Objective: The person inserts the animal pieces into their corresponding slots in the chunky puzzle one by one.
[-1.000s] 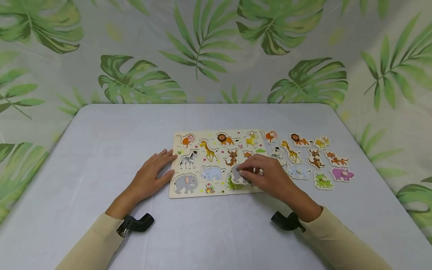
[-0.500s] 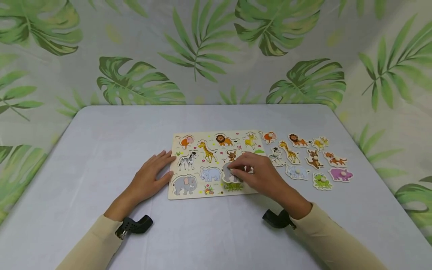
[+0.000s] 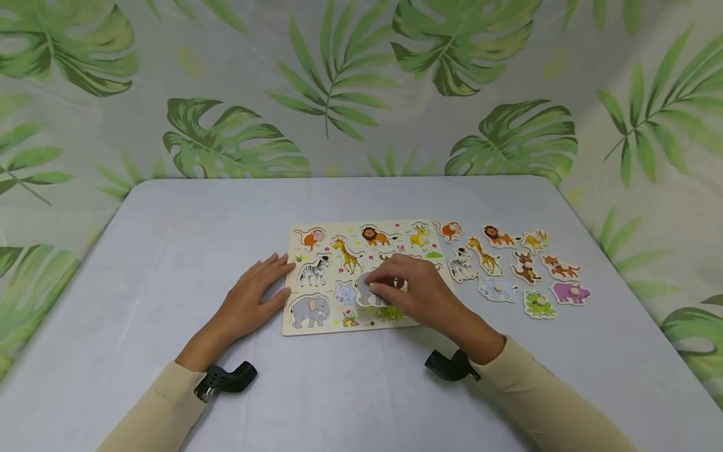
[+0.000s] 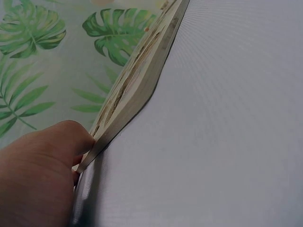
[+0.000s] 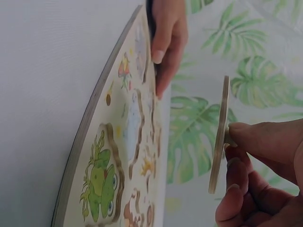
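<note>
A wooden peg puzzle board (image 3: 341, 228) with animal-shaped recesses lies mid-table. My right hand (image 3: 417, 285) pinches the knob of the elephant piece (image 3: 364, 297), above the board near the rhino recess. In the right wrist view, that piece (image 5: 219, 142) appears edge-on, apart from the board. Its matching elephant recess (image 3: 310, 312) is at the board's front left corner. With fingers extended, my left hand (image 3: 251, 295) rests at the board's left edge; the left wrist view shows the thumb (image 4: 71, 135) against that edge. My right hand hides the kangaroo and tiger recesses partly.
Right of the board lie several loose knobbed pieces, including a zebra (image 3: 463, 264), giraffe (image 3: 486, 257), lion (image 3: 499, 236), rhino (image 3: 498, 289), frog (image 3: 539, 304) and purple hippo (image 3: 570, 292). A leaf-patterned cloth (image 3: 361, 88) hangs behind the white table.
My right hand has carried the elephant piece leftward over the board, from above the frog recess to beside the rhino recess. My left hand has stayed at the board's left edge.
</note>
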Demonstrator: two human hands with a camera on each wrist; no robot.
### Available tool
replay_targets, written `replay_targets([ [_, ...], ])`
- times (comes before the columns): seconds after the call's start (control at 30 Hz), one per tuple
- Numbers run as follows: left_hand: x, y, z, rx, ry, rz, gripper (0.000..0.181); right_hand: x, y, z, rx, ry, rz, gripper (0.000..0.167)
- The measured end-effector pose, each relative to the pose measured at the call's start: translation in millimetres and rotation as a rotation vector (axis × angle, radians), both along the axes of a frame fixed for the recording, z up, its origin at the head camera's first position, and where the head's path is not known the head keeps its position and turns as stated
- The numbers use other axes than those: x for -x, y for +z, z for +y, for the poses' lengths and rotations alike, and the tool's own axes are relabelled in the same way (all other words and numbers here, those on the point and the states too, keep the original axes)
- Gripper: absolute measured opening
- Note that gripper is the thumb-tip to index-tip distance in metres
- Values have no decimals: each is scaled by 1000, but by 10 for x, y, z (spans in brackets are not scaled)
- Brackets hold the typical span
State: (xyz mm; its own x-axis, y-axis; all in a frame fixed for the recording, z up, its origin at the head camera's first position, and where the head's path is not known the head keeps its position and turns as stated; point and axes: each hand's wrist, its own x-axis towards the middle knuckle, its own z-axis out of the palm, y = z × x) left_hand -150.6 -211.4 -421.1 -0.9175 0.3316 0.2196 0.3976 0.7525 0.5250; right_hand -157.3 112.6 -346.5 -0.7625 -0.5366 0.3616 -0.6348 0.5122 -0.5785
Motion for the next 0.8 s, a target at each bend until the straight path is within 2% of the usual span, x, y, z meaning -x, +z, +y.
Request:
replay_targets([
  [0.2, 2, 13, 9, 0, -6, -9, 51, -5, 10, -73, 2, -2, 17, 12],
  [0.43, 5, 9, 1, -1, -7, -4, 51, -14, 16, -147, 12, -8, -12, 11],
  [0.8, -2, 7, 3, -1, -4, -2, 51, -3, -6, -254, 49, 45, -11, 11],
])
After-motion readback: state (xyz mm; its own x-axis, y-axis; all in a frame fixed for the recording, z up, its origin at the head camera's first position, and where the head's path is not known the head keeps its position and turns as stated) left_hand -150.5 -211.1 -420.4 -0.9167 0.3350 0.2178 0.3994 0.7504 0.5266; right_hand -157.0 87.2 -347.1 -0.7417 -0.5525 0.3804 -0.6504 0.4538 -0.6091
